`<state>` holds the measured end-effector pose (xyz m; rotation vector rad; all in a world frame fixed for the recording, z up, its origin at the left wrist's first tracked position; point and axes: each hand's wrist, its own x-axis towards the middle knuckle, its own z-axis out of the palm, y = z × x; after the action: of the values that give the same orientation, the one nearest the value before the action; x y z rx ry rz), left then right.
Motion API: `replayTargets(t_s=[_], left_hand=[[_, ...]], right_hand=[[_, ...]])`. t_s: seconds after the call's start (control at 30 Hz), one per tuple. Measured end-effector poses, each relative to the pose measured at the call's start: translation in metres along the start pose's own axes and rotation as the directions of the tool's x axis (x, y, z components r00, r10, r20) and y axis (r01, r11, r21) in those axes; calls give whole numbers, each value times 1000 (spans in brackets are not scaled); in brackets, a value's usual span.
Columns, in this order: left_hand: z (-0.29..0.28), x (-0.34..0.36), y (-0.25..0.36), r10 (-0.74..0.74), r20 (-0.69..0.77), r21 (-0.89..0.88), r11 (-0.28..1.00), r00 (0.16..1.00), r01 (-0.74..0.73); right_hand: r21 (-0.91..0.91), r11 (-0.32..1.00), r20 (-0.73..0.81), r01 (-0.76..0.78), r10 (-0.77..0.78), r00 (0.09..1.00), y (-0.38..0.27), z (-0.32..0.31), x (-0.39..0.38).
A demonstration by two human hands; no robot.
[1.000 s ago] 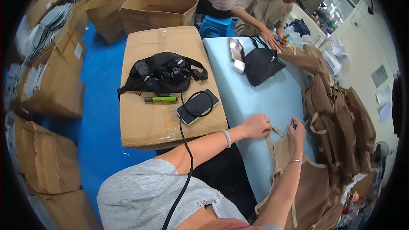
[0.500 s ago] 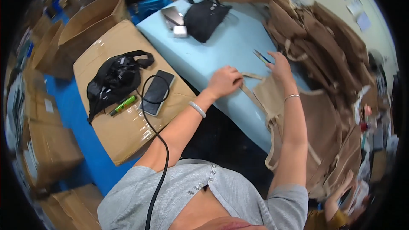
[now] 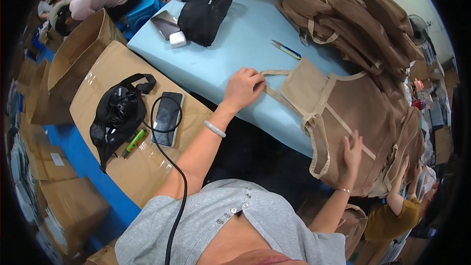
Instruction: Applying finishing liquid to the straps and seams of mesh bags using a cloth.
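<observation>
My left hand [image 3: 244, 89] is closed in a pinch on a narrow beige strap [image 3: 276, 72]. This strap belongs to a brown mesh piece with beige edging [image 3: 354, 113], perhaps a bag or a garment, spread over the table's right side. Fingers apart, my right hand [image 3: 352, 154] rests on the brown mesh near a beige seam and holds nothing. A pair of thread snips [image 3: 287, 49] with a blue and yellow handle lies on the light blue tabletop [image 3: 235, 44], beyond the beige panel of the piece.
A heap of brown mesh pieces [image 3: 343, 14] fills the far right. A black bag [image 3: 203, 17] and white case [image 3: 177, 39] lie farther back. On the carton [image 3: 115, 59] at left are a black pouch [image 3: 117, 113], phone [image 3: 168, 118] and green marker [image 3: 134, 142]. Co-workers sit nearby.
My right hand has let go of the thread snips, left them on the table, and moved back toward me onto the mesh. My left hand keeps the strap. The whole view has shifted.
</observation>
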<state>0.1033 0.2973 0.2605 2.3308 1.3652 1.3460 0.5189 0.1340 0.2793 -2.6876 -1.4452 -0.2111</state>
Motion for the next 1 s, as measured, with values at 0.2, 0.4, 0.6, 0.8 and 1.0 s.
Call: replayTargets(t_s=[0.2,0.4,0.6,0.8,1.0], left_hand=[[-9,-5,-3,42,86,-20,999,995,-40],[-18,-6,-5,83,186,-157,986,979,-54],[-17,-4,-5,104,181,-197,978,978,-67],[-17,-2,-3,101,190,-184,981,977,-66],[-15,-3,-3,113,197,-150,985,974,-84]], right_hand=[[25,999,86,44,-46,995,14,34,59],[86,978,52,189,-194,980,25,32,71],[97,915,-164,391,-373,913,4,-2,64],[452,567,-205,689,-685,699,-182,-73,33],[308,484,-83,819,-844,530,-246,-45,13]])
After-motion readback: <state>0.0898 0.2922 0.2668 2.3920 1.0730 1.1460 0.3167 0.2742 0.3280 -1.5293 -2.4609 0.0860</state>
